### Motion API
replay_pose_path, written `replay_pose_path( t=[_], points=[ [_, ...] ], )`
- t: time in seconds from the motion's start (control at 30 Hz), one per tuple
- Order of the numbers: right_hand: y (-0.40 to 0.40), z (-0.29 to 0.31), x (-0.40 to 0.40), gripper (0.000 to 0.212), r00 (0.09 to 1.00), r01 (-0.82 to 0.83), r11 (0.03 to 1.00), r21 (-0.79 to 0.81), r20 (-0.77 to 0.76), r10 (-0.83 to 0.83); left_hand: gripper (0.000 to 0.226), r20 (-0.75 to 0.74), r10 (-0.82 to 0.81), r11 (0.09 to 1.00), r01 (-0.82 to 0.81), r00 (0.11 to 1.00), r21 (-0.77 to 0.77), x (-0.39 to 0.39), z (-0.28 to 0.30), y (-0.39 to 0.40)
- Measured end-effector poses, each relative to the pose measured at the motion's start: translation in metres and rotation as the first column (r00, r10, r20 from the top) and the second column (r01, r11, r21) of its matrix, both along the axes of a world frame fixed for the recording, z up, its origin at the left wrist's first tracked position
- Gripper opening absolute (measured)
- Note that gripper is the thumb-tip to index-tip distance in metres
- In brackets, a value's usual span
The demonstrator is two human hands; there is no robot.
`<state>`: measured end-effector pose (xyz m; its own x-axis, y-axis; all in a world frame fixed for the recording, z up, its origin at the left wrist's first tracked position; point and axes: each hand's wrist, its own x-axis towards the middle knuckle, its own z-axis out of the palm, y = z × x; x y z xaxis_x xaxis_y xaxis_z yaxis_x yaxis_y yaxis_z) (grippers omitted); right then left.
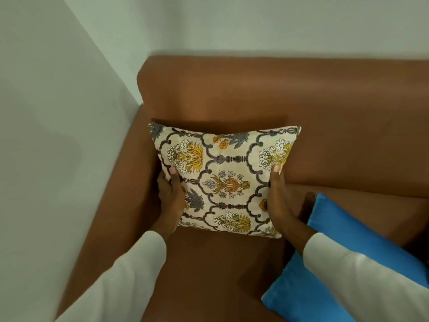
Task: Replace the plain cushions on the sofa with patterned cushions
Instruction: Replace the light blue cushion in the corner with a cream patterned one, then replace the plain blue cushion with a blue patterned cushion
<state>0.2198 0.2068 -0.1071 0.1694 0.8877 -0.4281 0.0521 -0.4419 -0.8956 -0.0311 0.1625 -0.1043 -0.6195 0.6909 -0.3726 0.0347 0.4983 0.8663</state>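
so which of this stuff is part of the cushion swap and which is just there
Part of the job:
patterned cushion, gripped at its sides by the left hand and right hand
plain blue cushion, lying on the seat
brown sofa

Just there:
pale wall
white sleeves

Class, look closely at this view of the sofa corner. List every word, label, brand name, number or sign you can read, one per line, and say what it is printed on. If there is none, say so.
None: no readable text shows anywhere in this view.
Patterned cushion: floral and lattice print only, no lettering.
Blue cushion: plain, no tag or label visible.
Sofa: plain brown surface, no brand mark.
Sleeves and wall: unmarked.
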Motion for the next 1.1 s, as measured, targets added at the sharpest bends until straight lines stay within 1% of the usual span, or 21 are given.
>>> replay_pose_path(
  t=[0.03,0.07,0.1,0.13,0.17,0.2,0.23,0.27,0.33,0.43,0.53,0.6,0.67,0.7,0.73,0.8,0.9,0.93,1.0,1.03,1.1],
  points=[
    [0.0,-0.001,0.002,0.077,0.988,-0.005,0.998,0.062,0.156,-0.004,0.077,-0.157,0.0,1.0,0.005,0.988,0.03,0.0,-0.003,-0.005],
    [-0.004,0.001,0.003,0.078,0.924,-0.008,0.991,0.137,0.381,-0.045,0.081,-0.351,-0.022,0.998,0.039,0.936,0.04,0.002,-0.004,-0.011],
    [-0.01,0.0,0.001,0.075,0.816,-0.041,0.96,0.278,0.563,-0.128,0.082,-0.548,-0.078,0.99,0.128,0.833,0.054,0.004,-0.005,-0.016],
    [-0.019,0.001,-0.006,0.071,0.726,-0.192,0.879,0.436,0.666,-0.172,0.08,-0.716,-0.156,0.958,0.281,0.68,0.059,0.008,-0.009,-0.019],
    [-0.027,-0.006,-0.018,0.067,0.63,-0.442,0.725,0.528,0.758,-0.167,0.077,-0.844,-0.233,0.887,0.461,0.484,0.019,0.013,-0.016,-0.019],
    [-0.033,-0.017,-0.032,0.067,0.504,-0.677,0.552,0.487,0.853,-0.134,0.075,-0.915,-0.281,0.808,0.585,0.289,-0.064,0.017,-0.023,-0.015],
    [-0.034,-0.033,-0.041,0.069,0.377,-0.818,0.436,0.376,0.922,-0.087,0.073,-0.939,-0.312,0.763,0.627,0.148,-0.155,0.021,-0.031,-0.008],
    [-0.029,-0.047,-0.043,0.069,0.283,-0.878,0.385,0.283,0.957,-0.058,0.072,-0.932,-0.35,0.76,0.61,0.093,-0.225,0.026,-0.036,-0.003],
    [-0.006,-0.063,-0.031,0.065,0.187,-0.881,0.429,0.202,0.979,-0.076,0.071,-0.887,-0.429,0.786,0.555,0.172,-0.272,0.028,-0.04,0.012],
    [0.021,-0.066,-0.005,0.067,0.207,-0.785,0.589,0.192,0.977,-0.042,0.082,-0.804,-0.455,0.847,0.464,0.383,-0.258,0.01,-0.039,0.037],
    [0.01,-0.06,0.003,0.067,0.331,-0.596,0.782,0.185,0.943,0.029,0.089,-0.641,-0.374,0.914,0.382,0.67,-0.134,-0.003,-0.027,0.047],
    [0.001,-0.047,0.009,0.069,0.47,-0.378,0.915,0.139,0.88,0.06,0.088,-0.545,-0.268,0.956,0.29,0.794,-0.047,-0.001,-0.017,0.049],
    [-0.007,-0.03,0.031,0.072,0.605,-0.206,0.976,0.065,0.793,0.075,0.094,-0.476,-0.081,0.996,0.094,0.876,0.004,0.015,0.005,0.05],
    [-0.012,-0.021,0.048,0.072,0.64,-0.188,0.981,0.057,0.764,0.078,0.097,-0.506,-0.01,0.999,0.025,0.862,0.024,0.03,0.018,0.048],
    [-0.019,-0.013,0.067,0.07,0.652,-0.206,0.977,0.06,0.752,0.091,0.093,-0.584,0.01,0.998,0.029,0.812,0.058,0.048,0.029,0.045],
    [-0.038,-0.002,0.111,0.063,0.6,-0.262,0.965,0.034,0.789,0.135,0.07,-0.76,-0.052,0.96,0.242,0.648,0.141,0.089,0.042,0.037],
    [-0.075,0.005,0.185,0.056,0.455,-0.286,0.952,-0.108,0.859,0.234,0.054,-0.866,-0.266,0.756,0.649,0.424,0.085,0.156,0.045,0.031],
    [-0.09,0.006,0.21,0.058,0.445,-0.287,0.946,-0.149,0.854,0.27,0.049,-0.837,-0.376,0.671,0.74,0.398,0.051,0.179,0.043,0.029],
    [-0.122,0.002,0.259,0.053,0.426,-0.276,0.939,-0.205,0.85,0.31,0.041,-0.675,-0.644,0.509,0.86,0.361,-0.025,0.223,0.037,0.015],
    [-0.139,-0.002,0.281,0.051,0.407,-0.275,0.934,-0.229,0.852,0.329,0.041,-0.556,-0.76,0.449,0.89,0.337,-0.075,0.244,0.03,0.004],
    [-0.169,-0.011,0.316,0.052,0.386,-0.262,0.934,-0.244,0.86,0.333,0.049,-0.331,-0.892,0.391,0.894,0.309,-0.217,0.278,0.009,-0.023]
  ],
)
